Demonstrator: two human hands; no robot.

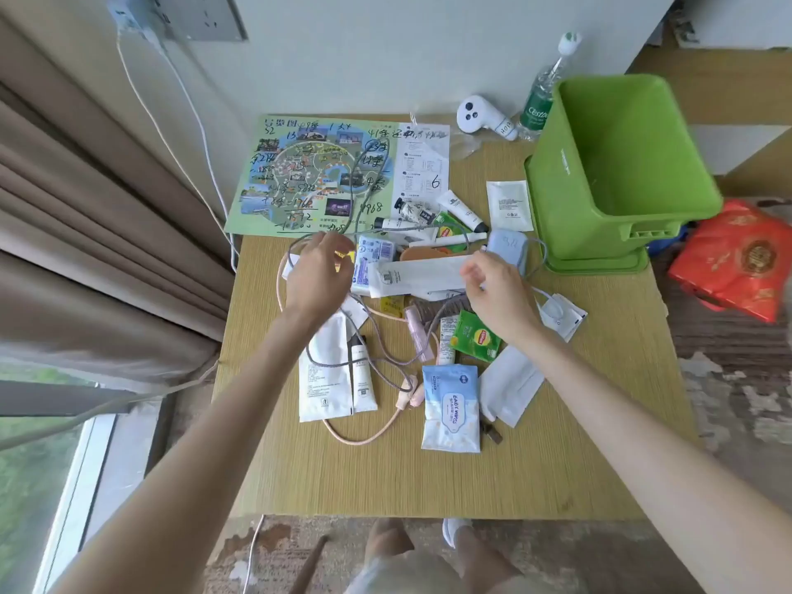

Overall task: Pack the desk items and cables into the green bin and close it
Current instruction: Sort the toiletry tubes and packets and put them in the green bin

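The green bin stands open and empty at the table's far right, resting on its green lid. A heap of desk items lies mid-table: a long white tube, a light blue case, a grey braided cable, a pink cable, a baby wipes pack, a green tea packet and a white pouch. My left hand hovers with fingers apart over the cables at the heap's left. My right hand is loosely curled above the tube's right end, holding nothing.
A scribbled-on map lies at the far left of the wooden table. A white handheld device and a water bottle stand behind the bin. A red bag is off the right edge. Curtains hang left.
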